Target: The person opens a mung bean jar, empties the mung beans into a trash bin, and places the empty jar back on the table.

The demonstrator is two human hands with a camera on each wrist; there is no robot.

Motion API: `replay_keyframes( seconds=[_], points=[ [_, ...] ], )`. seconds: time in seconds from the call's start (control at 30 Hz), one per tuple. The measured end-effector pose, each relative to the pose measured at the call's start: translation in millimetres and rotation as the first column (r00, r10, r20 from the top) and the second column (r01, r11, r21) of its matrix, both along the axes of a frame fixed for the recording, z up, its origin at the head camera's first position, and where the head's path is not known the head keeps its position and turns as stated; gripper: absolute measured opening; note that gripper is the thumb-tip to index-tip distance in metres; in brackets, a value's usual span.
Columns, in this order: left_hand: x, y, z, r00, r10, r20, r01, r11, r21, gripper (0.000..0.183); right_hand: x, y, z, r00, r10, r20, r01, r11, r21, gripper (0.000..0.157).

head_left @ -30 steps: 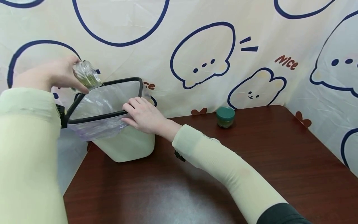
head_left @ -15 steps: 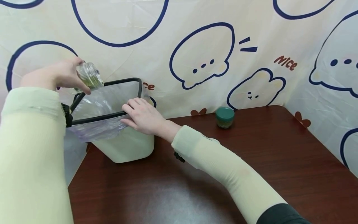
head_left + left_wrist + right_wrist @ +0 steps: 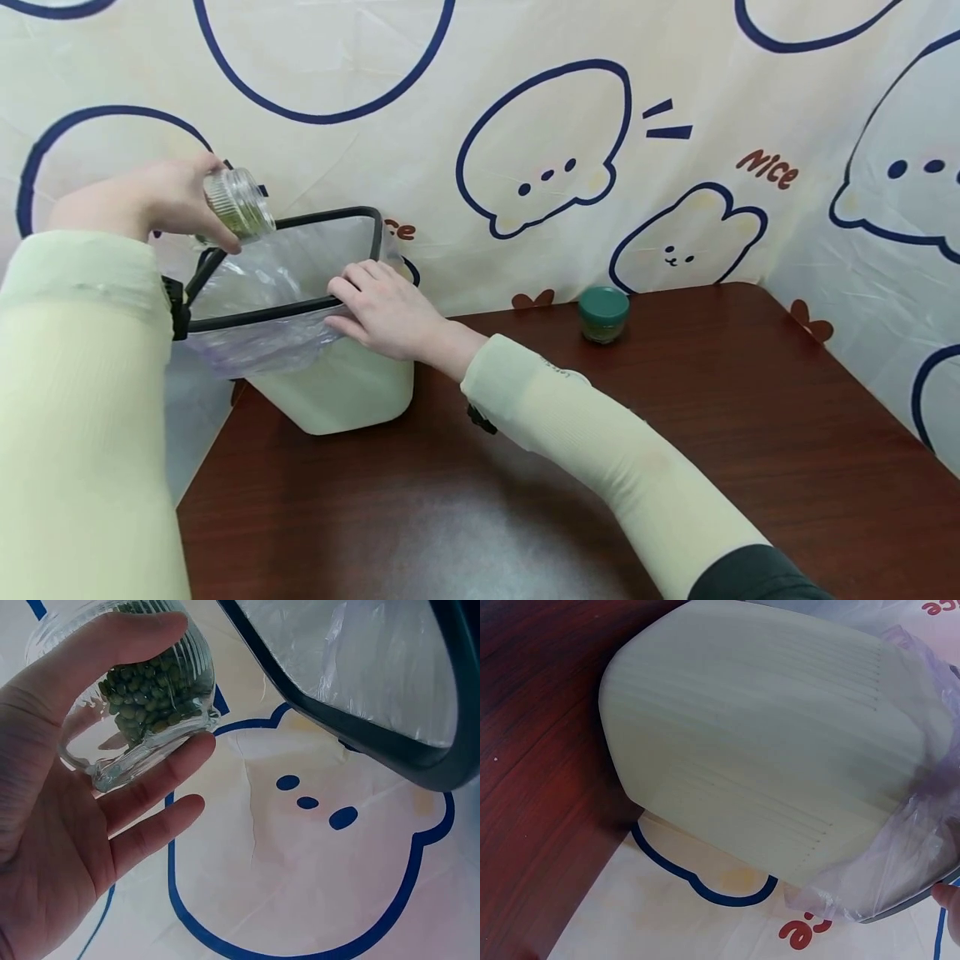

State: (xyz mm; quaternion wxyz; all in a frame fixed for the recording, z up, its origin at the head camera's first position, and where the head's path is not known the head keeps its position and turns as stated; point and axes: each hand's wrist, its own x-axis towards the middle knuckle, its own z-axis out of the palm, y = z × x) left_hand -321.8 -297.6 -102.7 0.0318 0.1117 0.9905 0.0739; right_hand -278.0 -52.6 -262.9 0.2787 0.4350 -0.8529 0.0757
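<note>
My left hand (image 3: pixel 168 200) holds a ribbed clear glass jar (image 3: pixel 238 205), tilted on its side with its mouth toward the trash can, just above the back left of the rim. Small green beans (image 3: pixel 154 697) are heaped inside the jar in the left wrist view. The pale trash can (image 3: pixel 345 387) has a black rim (image 3: pixel 262 317) and a clear plastic bag (image 3: pixel 270 267) lining it, folded out over the edge. My right hand (image 3: pixel 390 312) grips the front right of this rim, its fingers over the top and its thumb on the outside.
A small glass jar with a green lid (image 3: pixel 603 312) stands at the back of the dark brown wooden table (image 3: pixel 555 467). Behind the table hangs a cream cloth printed with blue cartoon outlines (image 3: pixel 540 150). The trash can stands near the table's left edge.
My left hand and the glass jar have shifted slightly to the right, and the jar's mouth points less steeply downward. My right hand has stayed on the rim.
</note>
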Motion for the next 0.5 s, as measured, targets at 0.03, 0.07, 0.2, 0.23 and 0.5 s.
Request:
replay_keyframes(
  seconds=[0.03, 0.07, 0.2, 0.23, 0.5],
  points=[
    [-0.8, 0.2, 0.1, 1.000, -0.001, 0.006, 0.001, 1.000, -0.002, 0.107, 0.0, 0.0, 0.1, 1.000, 0.001, 0.000, -0.001, 1.000, -0.002, 0.031],
    [-1.4, 0.4, 0.3, 1.000, -0.002, 0.009, 0.002, 1.000, -0.007, 0.106, 0.4, 0.1, 0.4, 1.000, 0.001, -0.001, -0.001, 1.000, -0.002, 0.031],
    [-1.1, 2.2, 0.9, 1.000, 0.001, 0.022, 0.000, 1.000, -0.013, 0.105, 0.3, -0.6, -0.1, 1.000, 0.005, -0.005, -0.005, 1.000, -0.003, 0.030],
    [-0.3, 2.4, 1.0, 1.000, 0.001, 0.024, -0.001, 1.000, -0.014, 0.105, 0.4, -0.8, -0.2, 1.000, 0.004, -0.005, -0.004, 1.000, -0.002, 0.031],
    [4.5, 2.3, 3.3, 1.000, 0.007, 0.013, -0.007, 1.000, 0.016, 0.104, 1.1, -0.5, 0.4, 1.000, 0.005, 0.001, -0.005, 1.000, -0.001, 0.031]
  ],
)
